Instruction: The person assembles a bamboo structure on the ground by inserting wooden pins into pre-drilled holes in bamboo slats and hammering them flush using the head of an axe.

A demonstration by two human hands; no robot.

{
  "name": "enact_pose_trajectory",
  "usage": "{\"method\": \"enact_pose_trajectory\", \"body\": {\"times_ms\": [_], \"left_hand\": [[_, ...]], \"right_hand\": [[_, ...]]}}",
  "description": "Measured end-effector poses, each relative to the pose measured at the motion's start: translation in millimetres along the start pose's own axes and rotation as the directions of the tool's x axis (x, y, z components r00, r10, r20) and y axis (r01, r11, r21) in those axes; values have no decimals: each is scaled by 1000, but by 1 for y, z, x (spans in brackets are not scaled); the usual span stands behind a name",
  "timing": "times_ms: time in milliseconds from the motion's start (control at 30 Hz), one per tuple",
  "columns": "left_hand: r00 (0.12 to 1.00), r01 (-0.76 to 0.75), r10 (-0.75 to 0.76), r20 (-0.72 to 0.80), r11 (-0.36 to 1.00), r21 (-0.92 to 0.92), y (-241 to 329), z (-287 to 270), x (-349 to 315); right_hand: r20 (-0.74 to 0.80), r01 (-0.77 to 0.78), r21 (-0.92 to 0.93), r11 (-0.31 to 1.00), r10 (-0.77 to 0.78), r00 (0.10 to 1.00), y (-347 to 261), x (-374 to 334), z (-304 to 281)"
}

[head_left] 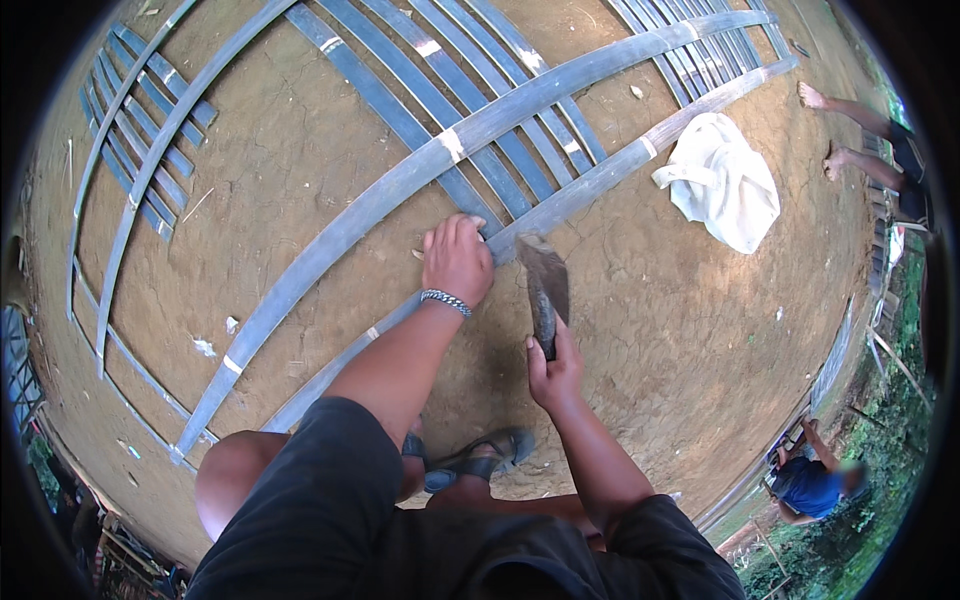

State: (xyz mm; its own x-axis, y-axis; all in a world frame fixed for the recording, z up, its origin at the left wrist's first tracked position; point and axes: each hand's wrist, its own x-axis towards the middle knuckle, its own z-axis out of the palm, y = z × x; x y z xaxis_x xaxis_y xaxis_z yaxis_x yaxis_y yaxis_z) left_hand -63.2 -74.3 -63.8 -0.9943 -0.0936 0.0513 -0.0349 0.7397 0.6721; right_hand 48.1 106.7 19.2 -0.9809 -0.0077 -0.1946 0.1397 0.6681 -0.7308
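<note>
Crouching on bare earth, I see a lattice of grey-blue, bamboo-like slats laid over long curved strips. My left hand (458,262), with a chain bracelet at the wrist, is closed over the lower end of a slat (375,95) where it meets the nearer long strip (590,195). The hand hides the joint itself. In my right hand (556,375) is a machete-like broad-bladed knife (546,285), its dark blade pointing away from me. The blade's tip is close to the nearer strip; whether it touches cannot be told. A second long strip (350,215) runs farther off.
A white cloth or sack (725,185) lies crumpled to the right of the strips. Another slatted section (150,130) is at far left. Someone's bare legs (860,140) show at the upper right, and a person in blue (810,485) is at the lower right.
</note>
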Motion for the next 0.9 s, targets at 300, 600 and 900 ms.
{"method": "enact_pose_trajectory", "body": {"times_ms": [300,600,900], "left_hand": [[1000,-16,16,-14,1000,18,4,-1,1],[1000,-15,16,-16,1000,25,3,1,-1],[1000,-20,20,-22,1000,8,4,-3,-1]], "right_hand": [[119,-118,-93,989,128,985,18,-6,6],[7,105,-9,994,-105,994,6,-9,-8],[39,2,22,1000,-2,999,4,-17,-10]]}}
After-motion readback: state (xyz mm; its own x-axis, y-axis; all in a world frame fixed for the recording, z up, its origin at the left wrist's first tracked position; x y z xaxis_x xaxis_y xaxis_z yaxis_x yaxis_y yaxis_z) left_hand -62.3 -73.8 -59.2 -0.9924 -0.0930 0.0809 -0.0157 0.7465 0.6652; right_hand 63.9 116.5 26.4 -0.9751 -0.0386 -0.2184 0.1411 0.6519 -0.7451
